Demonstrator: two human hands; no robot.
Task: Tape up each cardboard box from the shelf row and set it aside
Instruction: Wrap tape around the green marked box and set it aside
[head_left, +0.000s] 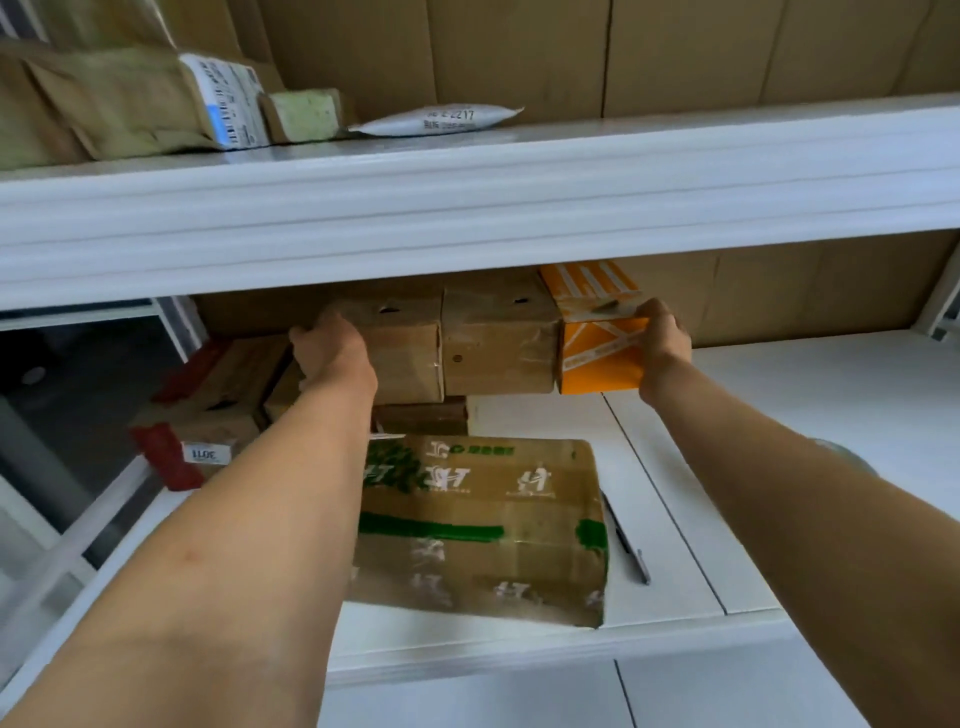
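A row of three boxes at the back of the lower shelf (779, 415) is being clamped from both ends: the left hand (332, 348) is curled on the brown box (400, 358), the right hand (662, 340) on the orange box (597, 358), likely so the row can be drawn out together.

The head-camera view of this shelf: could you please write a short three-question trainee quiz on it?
1. True or false: the right hand grips the orange box.
2. What lies on the shelf surface right of the green-printed box? A) scissors B) pen C) tape roll
3. How many boxes form the row spanned by the two hands, including the left hand?

Key: 1 true. 2 B, the pen. 3 three: two brown boxes and the orange one.
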